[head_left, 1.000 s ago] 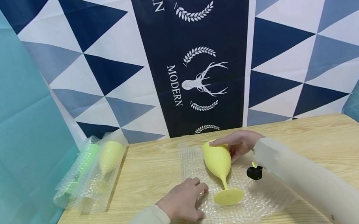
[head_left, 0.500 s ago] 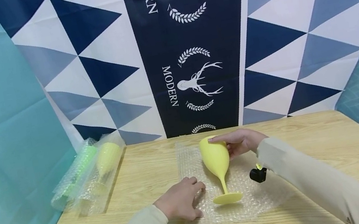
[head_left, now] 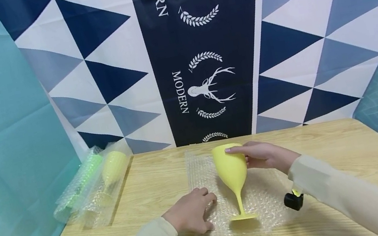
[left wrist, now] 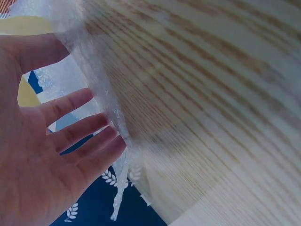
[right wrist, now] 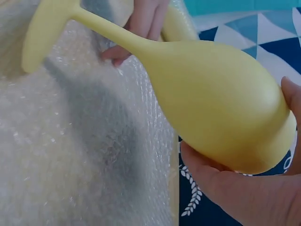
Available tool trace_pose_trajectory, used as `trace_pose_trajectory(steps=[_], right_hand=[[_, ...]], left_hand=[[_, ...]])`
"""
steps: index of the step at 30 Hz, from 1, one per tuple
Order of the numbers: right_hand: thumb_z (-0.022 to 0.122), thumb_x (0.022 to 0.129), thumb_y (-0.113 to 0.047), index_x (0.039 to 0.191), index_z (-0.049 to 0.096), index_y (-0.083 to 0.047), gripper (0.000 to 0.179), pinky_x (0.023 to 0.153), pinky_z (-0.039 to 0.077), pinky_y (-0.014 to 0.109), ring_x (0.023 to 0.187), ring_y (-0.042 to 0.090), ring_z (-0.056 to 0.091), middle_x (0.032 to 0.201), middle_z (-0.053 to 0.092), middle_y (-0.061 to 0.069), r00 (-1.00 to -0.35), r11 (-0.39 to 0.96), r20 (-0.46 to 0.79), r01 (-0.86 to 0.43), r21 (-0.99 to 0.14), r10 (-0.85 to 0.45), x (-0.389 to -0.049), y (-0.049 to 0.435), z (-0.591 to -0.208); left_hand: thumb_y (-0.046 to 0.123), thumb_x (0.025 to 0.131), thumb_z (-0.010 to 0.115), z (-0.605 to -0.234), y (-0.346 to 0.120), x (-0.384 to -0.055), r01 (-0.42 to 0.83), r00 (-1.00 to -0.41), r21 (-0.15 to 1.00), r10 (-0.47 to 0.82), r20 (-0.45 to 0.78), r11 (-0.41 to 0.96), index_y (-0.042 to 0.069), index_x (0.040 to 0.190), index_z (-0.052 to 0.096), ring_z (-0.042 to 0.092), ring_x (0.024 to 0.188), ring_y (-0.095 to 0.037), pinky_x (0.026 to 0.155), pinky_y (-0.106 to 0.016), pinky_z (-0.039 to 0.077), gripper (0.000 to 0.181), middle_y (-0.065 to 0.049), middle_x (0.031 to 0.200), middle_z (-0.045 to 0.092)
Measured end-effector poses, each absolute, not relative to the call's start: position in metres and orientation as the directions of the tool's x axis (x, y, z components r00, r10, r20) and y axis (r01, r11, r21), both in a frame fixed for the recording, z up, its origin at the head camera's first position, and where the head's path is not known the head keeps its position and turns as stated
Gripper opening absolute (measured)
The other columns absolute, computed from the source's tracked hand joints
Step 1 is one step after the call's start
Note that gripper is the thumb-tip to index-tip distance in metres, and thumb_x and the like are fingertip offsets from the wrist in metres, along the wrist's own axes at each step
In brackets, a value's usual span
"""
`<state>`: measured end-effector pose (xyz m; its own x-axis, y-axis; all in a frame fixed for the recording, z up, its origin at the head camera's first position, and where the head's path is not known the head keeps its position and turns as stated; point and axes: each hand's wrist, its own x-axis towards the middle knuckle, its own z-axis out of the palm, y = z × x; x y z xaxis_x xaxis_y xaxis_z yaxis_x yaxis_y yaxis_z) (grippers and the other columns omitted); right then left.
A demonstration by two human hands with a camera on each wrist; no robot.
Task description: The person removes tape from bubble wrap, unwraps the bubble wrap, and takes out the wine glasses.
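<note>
A yellow plastic wine goblet is held by its bowl in my right hand, thumb on one side and fingers on the other. In the right wrist view, the goblet's foot hangs over a sheet of bubble wrap, and its shadow falls on the sheet. My left hand rests at the left edge of that wrap. The left wrist view shows its fingers spread, fairly straight, with fingertips touching the wrap's edge; the thumb stands apart from the other fingers.
Two bubble-wrapped goblets lie at the table's back left: a green one and a yellow one. A patterned cloth hangs behind the wooden table. A small black device sits at my right wrist.
The goblet has been lifted off the wrap and turned more upright, its foot now nearly edge-on. My right hand has shifted slightly right with it. My left hand has stayed at the wrap's edge.
</note>
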<state>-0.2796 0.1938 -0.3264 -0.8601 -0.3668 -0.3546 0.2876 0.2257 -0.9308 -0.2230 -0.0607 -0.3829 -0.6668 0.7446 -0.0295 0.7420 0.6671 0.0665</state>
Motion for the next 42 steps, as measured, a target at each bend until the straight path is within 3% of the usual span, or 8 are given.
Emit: trace_pose_trajectory(steps=[7, 15, 20, 25, 30, 34, 42], right_hand=[[0.058, 0.095, -0.034, 0.134, 0.040, 0.009, 0.061, 0.097, 0.051, 0.026, 0.096, 0.006, 0.060, 0.104, 0.062, -0.003, -0.874, 0.289, -0.281, 0.172, -0.942, -0.397, -0.269, 0.204, -0.319], [0.060, 0.094, -0.033, 0.145, 0.030, 0.005, 0.071, 0.112, 0.039, 0.046, 0.108, 0.012, 0.058, 0.127, 0.056, 0.013, -0.883, 0.379, -0.208, 0.037, -0.925, -0.421, -0.255, 0.212, -0.317], [0.067, 0.089, -0.035, 0.145, 0.034, -0.002, 0.073, 0.106, 0.045, 0.046, 0.107, 0.017, 0.057, 0.126, 0.056, 0.015, -0.908, 0.461, -0.148, -0.055, -0.886, -0.392, -0.239, 0.211, -0.315], [0.072, 0.085, -0.024, 0.144, 0.034, 0.000, 0.074, 0.091, 0.054, 0.031, 0.100, 0.019, 0.062, 0.123, 0.055, 0.019, -0.888, 0.406, -0.047, -0.162, -0.899, -0.457, -0.221, 0.209, -0.314], [0.076, 0.082, -0.018, 0.142, 0.034, 0.001, 0.075, 0.086, 0.057, 0.027, 0.101, 0.022, 0.063, 0.124, 0.053, 0.023, -0.858, 0.348, 0.026, -0.235, -0.907, -0.512, -0.200, 0.206, -0.310], [0.075, 0.082, -0.017, 0.142, 0.035, -0.004, 0.074, 0.088, 0.054, 0.022, 0.106, 0.015, 0.062, 0.129, 0.053, 0.021, -0.859, 0.338, 0.071, -0.274, -0.900, -0.507, -0.186, 0.211, -0.303], [0.067, 0.088, -0.011, 0.148, 0.027, -0.009, 0.072, 0.083, 0.058, 0.030, 0.104, 0.012, 0.063, 0.129, 0.054, 0.007, -0.873, 0.320, 0.066, -0.246, -0.915, -0.482, -0.178, 0.245, -0.293]], left_hand=[[0.037, 0.069, 0.081, -0.382, -0.061, -0.227, 0.741, -0.668, 0.062, 0.743, -0.031, 0.668, 0.019, 0.122, 0.059, 0.046, 0.083, -0.005, 0.073, -0.016, 0.046, 0.060, 0.006, 0.103, 0.058], [0.038, 0.068, 0.082, -0.385, -0.061, -0.229, 0.734, -0.675, 0.062, 0.737, -0.034, 0.676, 0.020, 0.121, 0.059, 0.045, 0.082, -0.004, 0.070, -0.015, 0.044, 0.061, 0.008, 0.099, 0.056], [0.038, 0.067, 0.082, -0.387, -0.061, -0.229, 0.737, -0.672, 0.068, 0.740, -0.036, 0.672, 0.020, 0.120, 0.059, 0.045, 0.082, -0.004, 0.071, -0.014, 0.044, 0.060, 0.009, 0.097, 0.055], [0.038, 0.067, 0.082, -0.388, -0.061, -0.227, 0.734, -0.675, 0.070, 0.737, -0.042, 0.676, 0.021, 0.120, 0.059, 0.045, 0.081, -0.004, 0.070, -0.014, 0.044, 0.061, 0.010, 0.095, 0.054], [0.038, 0.066, 0.083, -0.388, -0.061, -0.225, 0.727, -0.681, 0.075, 0.731, -0.049, 0.682, 0.021, 0.120, 0.059, 0.044, 0.081, -0.003, 0.069, -0.015, 0.043, 0.061, 0.011, 0.094, 0.052], [0.037, 0.067, 0.082, -0.386, -0.060, -0.224, 0.732, -0.675, 0.075, 0.736, -0.054, 0.677, 0.021, 0.120, 0.058, 0.043, 0.080, -0.004, 0.067, -0.014, 0.042, 0.061, 0.011, 0.092, 0.051], [0.037, 0.070, 0.082, -0.383, -0.060, -0.222, 0.723, -0.679, 0.101, 0.730, -0.080, 0.684, 0.021, 0.122, 0.057, 0.041, 0.080, -0.003, 0.068, -0.014, 0.042, 0.061, 0.011, 0.095, 0.051]])
